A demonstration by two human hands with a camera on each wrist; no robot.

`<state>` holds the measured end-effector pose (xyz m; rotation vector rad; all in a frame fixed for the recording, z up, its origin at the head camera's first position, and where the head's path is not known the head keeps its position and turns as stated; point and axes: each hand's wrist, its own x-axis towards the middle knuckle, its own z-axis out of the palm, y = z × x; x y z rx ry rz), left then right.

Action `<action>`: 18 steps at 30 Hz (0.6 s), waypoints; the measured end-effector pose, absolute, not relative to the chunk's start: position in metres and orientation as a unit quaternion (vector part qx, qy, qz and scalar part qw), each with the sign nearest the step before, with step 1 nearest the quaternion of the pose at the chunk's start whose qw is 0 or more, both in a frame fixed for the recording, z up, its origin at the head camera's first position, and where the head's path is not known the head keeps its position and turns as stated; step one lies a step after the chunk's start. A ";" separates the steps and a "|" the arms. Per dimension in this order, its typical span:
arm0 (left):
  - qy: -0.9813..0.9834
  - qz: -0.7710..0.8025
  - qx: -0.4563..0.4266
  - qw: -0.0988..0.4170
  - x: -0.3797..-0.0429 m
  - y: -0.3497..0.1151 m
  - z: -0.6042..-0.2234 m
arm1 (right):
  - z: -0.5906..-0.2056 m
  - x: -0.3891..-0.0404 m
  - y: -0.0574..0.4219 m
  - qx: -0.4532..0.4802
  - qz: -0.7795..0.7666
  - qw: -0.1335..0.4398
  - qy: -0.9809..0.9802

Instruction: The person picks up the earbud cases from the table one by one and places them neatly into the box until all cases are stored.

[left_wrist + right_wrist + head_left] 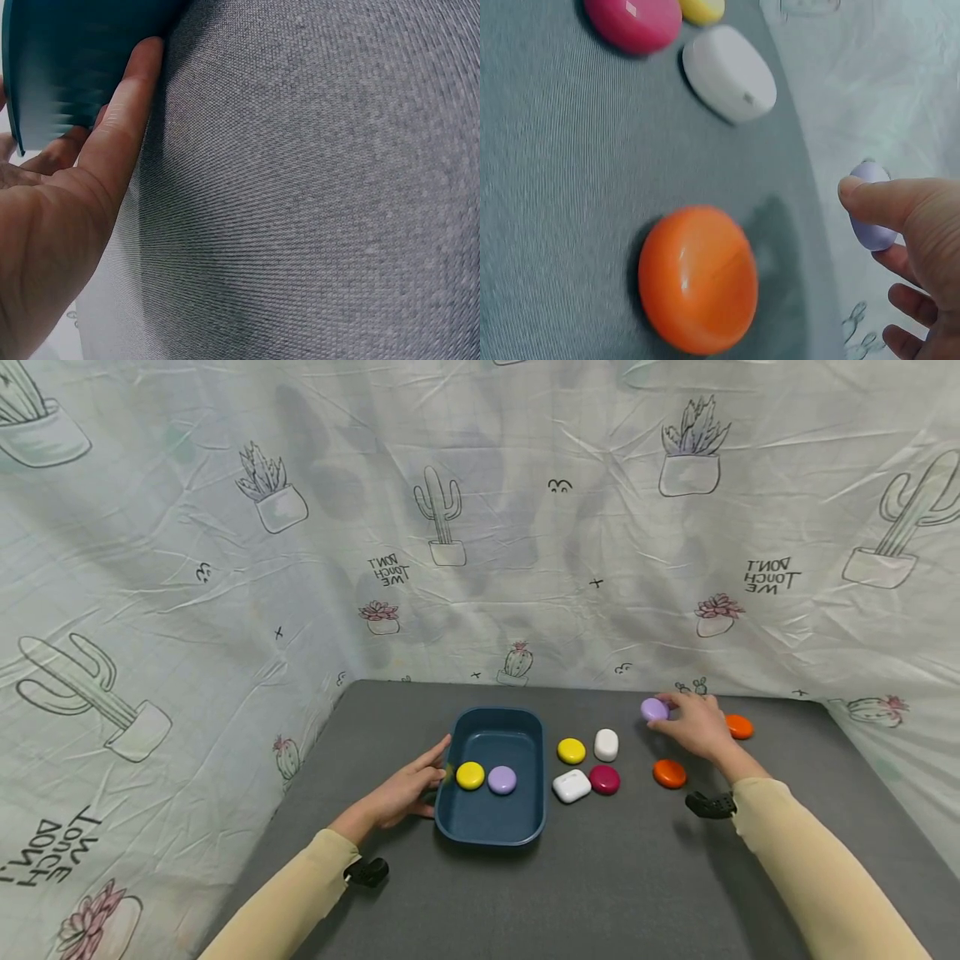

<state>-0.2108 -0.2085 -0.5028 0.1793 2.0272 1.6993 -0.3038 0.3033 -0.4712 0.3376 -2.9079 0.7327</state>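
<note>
Smooth lilac disc (652, 710) pinched in right hand (697, 724), right of frame, round-cornered tray (491, 818), centre, against outstretched left hand (399, 793), woven table (322, 187)

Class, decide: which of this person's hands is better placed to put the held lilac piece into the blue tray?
Probably the right hand: it pinches that lilac piece. The left hand touches the side of the blue tray, away from the piece, so seems better suited to steadying.
</note>
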 end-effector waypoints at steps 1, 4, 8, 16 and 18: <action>0.742 0.621 0.066 0.242 -0.211 -0.209 -0.503 | -0.469 -0.303 0.300 0.117 0.247 0.064 -0.960; 0.744 0.620 0.062 0.242 -0.211 -0.209 -0.502 | -0.461 -0.300 0.291 0.135 0.257 0.072 -0.954; 0.745 0.619 0.061 0.242 -0.210 -0.209 -0.502 | -0.454 -0.295 0.276 0.155 0.269 0.077 -0.948; 0.744 0.621 0.062 0.239 -0.209 -0.206 -0.501 | -0.442 -0.285 0.241 0.190 0.290 0.066 -0.936; 0.742 0.623 0.063 0.238 -0.209 -0.205 -0.500 | -0.440 -0.283 0.232 0.204 0.296 0.064 -0.931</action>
